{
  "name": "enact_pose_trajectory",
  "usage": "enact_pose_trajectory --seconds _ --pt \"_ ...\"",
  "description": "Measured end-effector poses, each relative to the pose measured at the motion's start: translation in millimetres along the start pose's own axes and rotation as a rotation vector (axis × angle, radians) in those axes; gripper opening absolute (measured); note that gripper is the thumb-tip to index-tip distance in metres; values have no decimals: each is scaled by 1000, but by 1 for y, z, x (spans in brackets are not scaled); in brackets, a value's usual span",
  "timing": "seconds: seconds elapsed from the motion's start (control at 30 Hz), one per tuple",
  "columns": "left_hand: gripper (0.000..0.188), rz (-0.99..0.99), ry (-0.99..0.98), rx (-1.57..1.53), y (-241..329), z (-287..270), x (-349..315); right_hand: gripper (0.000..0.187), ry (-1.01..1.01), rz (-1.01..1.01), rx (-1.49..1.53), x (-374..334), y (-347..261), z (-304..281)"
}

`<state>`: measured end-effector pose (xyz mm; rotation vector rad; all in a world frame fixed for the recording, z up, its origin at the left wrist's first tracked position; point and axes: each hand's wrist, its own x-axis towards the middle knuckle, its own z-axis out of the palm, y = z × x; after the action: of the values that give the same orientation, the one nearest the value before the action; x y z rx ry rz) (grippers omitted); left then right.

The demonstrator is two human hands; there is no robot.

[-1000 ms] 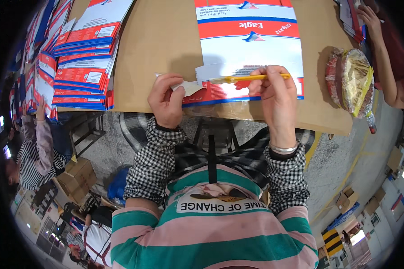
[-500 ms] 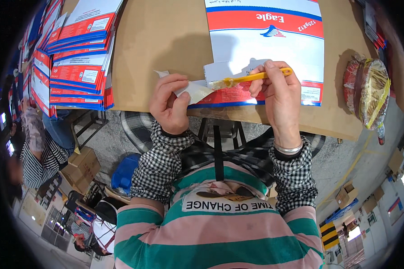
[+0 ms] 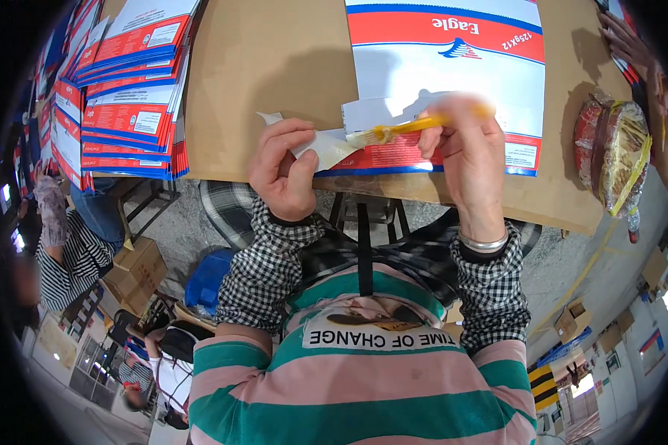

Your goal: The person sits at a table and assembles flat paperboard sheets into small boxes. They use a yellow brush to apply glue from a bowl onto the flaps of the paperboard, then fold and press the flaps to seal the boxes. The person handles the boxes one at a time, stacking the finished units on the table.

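My left hand (image 3: 286, 169) pinches a small white paper piece (image 3: 332, 151) between thumb and fingers, its underside turned partly upward. In my right hand (image 3: 471, 159), blurred at the fingers, is a small yellow-handled brush (image 3: 416, 126). Its pale bristle end meets, or lies just over, the right edge of the paper piece. Beneath both hands is a flat white, red and blue printed carton sheet (image 3: 445, 74), flush with the near side of the cardboard-topped table (image 3: 274, 67). Another white paper piece partly covers the sheet's near left corner.
Stacks of flattened printed cartons (image 3: 130, 111) fill the table's left side. A plastic-wrapped round bundle (image 3: 612, 156) sits at the right edge. Another person's hand (image 3: 627, 44) is at the far right. On the floor stand a cardboard box (image 3: 135, 274) and a blue container (image 3: 208, 282).
My right hand, now smeared by motion, shifts the brush slightly over the paper piece. My left hand keeps its hold. Another person's hand shows more plainly at the upper right.
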<state>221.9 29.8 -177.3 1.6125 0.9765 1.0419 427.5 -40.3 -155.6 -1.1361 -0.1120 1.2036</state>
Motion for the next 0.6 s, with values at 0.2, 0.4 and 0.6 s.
enact_pose_trajectory --seconds 0.2,0.4,0.6 --pt "23 6 0 -16 1 -1 0 15 -17 -9 -105 -4 -6 5" --pt "24 -27 19 21 3 1 -1 16 -15 -47 -105 -4 -3 1" --pt "24 -9 4 -23 1 -1 -1 15 -10 -47 -116 -3 -5 6"
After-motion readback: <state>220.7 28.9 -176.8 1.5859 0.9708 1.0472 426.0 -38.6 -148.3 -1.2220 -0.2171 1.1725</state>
